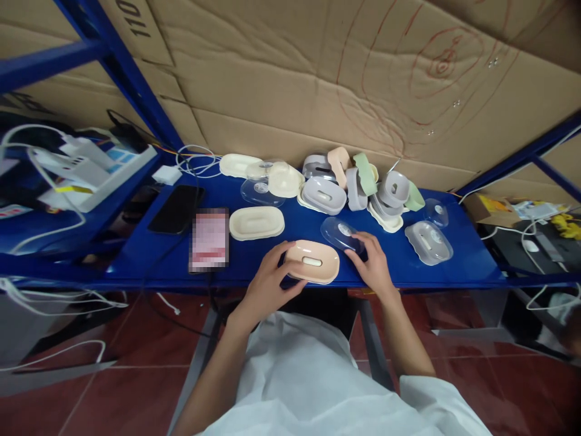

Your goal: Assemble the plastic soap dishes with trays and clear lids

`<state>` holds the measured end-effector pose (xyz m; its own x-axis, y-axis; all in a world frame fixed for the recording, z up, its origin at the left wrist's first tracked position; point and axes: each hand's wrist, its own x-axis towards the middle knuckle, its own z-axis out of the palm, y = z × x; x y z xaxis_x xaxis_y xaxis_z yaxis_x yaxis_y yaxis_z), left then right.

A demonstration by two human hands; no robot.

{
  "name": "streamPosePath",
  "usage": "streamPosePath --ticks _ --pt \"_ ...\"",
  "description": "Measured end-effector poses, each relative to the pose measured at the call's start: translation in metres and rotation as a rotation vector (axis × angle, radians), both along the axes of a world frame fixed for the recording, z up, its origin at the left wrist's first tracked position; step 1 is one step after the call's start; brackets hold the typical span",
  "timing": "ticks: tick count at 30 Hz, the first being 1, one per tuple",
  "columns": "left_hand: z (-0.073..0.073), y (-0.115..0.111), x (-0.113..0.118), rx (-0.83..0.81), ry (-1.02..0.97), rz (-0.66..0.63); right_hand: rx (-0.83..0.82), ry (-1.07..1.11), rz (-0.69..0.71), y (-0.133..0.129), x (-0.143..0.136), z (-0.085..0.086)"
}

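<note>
At the front edge of the blue table, my left hand (276, 275) grips the left end of a peach oval soap dish (324, 257). A small pale piece sits at the middle of that dish. My right hand (373, 260) has its thumb and fingers around the right end of a clear oval lid (338, 230) with a round sticker. The lid lies just behind and to the right of the dish, apart from it. A cream oval dish (256, 222) rests behind my left hand.
Grey, green, peach and cream dish parts (324, 195) are heaped along the back, before a cardboard wall (290, 79). A lidded grey dish (429, 242) stands to the right. A phone with a lit screen (209, 239), a black phone (176, 209) and cables (197, 160) lie left.
</note>
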<state>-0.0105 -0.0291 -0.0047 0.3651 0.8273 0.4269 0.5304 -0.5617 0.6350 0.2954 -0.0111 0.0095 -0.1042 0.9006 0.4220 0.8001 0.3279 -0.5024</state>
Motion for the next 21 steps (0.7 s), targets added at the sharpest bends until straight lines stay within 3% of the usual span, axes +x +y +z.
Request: streamPosePath --ticks 4,9,14,21 --pt "-0.005 0.002 -0.001 -0.084 -0.103 -0.004 -0.060 0.001 0.197 -0.026 -0.026 0.012" --pt "-0.015 0.005 -0.002 -0.148 -0.222 0.039 0.005 -0.179 0.291 -0.037 -0.053 0.006" --pt "-0.013 0.007 -0.007 -0.183 -0.084 0.016 0.047 -0.234 0.423 -0.031 -0.053 -0.002" --pt "-0.016 0.008 -0.007 -0.124 -0.103 0.035 0.014 -0.219 0.446 -0.022 -0.043 -0.008"
